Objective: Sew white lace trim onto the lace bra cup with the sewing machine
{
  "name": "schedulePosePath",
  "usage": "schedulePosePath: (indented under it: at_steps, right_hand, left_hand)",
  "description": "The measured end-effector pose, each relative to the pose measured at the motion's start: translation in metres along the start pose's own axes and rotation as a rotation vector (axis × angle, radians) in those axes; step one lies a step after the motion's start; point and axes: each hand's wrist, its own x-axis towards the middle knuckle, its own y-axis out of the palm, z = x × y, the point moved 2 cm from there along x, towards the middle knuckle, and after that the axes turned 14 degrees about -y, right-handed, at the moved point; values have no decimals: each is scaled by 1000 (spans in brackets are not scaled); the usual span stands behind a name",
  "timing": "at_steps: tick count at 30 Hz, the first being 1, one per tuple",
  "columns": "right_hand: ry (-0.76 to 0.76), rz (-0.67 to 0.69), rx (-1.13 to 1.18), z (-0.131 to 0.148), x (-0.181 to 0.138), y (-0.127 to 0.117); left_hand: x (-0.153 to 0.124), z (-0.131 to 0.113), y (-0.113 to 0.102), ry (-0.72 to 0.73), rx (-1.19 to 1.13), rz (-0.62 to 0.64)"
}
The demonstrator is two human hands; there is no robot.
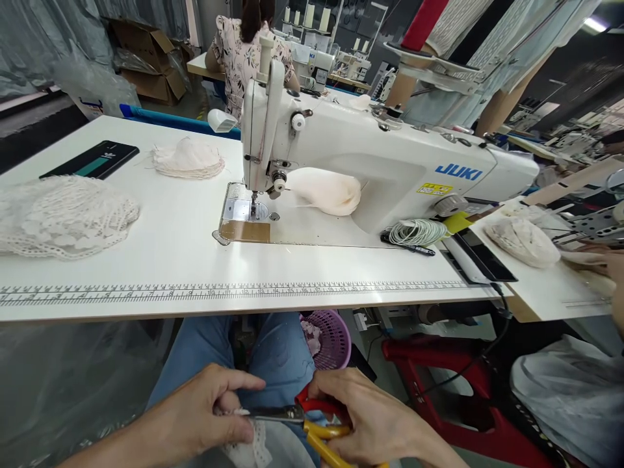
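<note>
Down in my lap, below the table edge, my left hand [205, 416] pinches a strip of white lace [253, 445] between thumb and fingers. My right hand [370, 422] grips scissors [312, 422] with red and yellow handles; the blades point left and meet the lace at my left fingertips. Both hands sit over my blue jeans [273, 351]. On the white table [160, 260] above stands a white JUKI sewing machine [370, 156] with a pale fabric piece [326, 192] under its arm.
A heap of white lace [58, 214] lies at the table's left, a stack of lace pieces [188, 159] and a dark phone [92, 159] behind it. A purple basket [331, 338] and red stool [439, 370] stand under the table. A person [248, 45] sits beyond.
</note>
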Motion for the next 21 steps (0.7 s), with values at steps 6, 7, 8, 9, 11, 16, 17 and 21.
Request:
schedulePosePath:
  at_steps: [6,7,8,9,11,16,17,21]
  right_hand:
    - [-28,46,-23,-5,3,1]
    - [-34,44,-22,-6,3,2]
    - [-39,41,-22,-7,3,2]
    - [-42,39,-21,-8,3,3]
    - [-56,37,-15,-10,3,4]
    - [-117,-14,17,-12,6,7]
    - [-121,-39,26,-11,5,6]
    - [-85,-316,44,-7,-8,-15]
  left_hand:
    - [4,6,0,30,-40,50]
    - [4,6,0,30,-51,56]
    - [4,6,0,31,-57,55]
    - [4,5,1,32,-60,53]
    - [3,4,1,34,-60,41]
    - [1,0,2,13,-46,10]
    - [1,-2,2,12,-60,23]
    - [6,-8,2,30,-137,85]
